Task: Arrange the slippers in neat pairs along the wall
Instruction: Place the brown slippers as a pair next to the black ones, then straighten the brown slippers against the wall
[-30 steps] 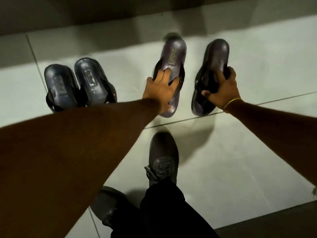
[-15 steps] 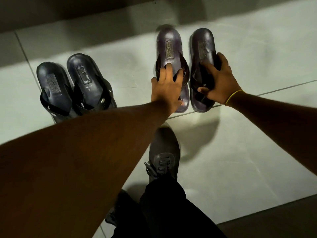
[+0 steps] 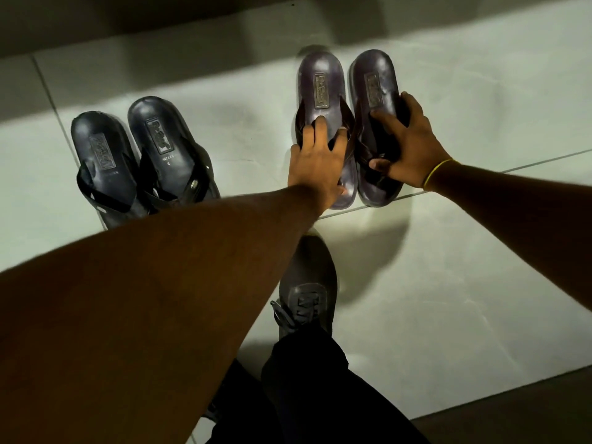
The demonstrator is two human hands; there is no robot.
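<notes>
Two brown slippers lie side by side on the pale tiled floor, heels towards the wall. My left hand (image 3: 315, 165) rests on the left brown slipper (image 3: 321, 81), fingers at its straps. The right brown slipper (image 3: 374, 78) is gripped across its straps by my right hand (image 3: 407, 145), which wears a yellow band at the wrist. The two touch along their inner edges. Further left, a pair of black slippers (image 3: 141, 155) stands together, partly hidden by my left forearm.
The wall base (image 3: 160, 24) runs dark along the top. My own grey laced shoe (image 3: 307, 283) and dark trouser leg stand just below the brown pair. A darker floor strip (image 3: 512, 411) lies at the bottom right. Open tile stretches to the right.
Both hands have brought the two brown slippers together and straightened them; they were apart and angled a second ago. The black pair has not moved.
</notes>
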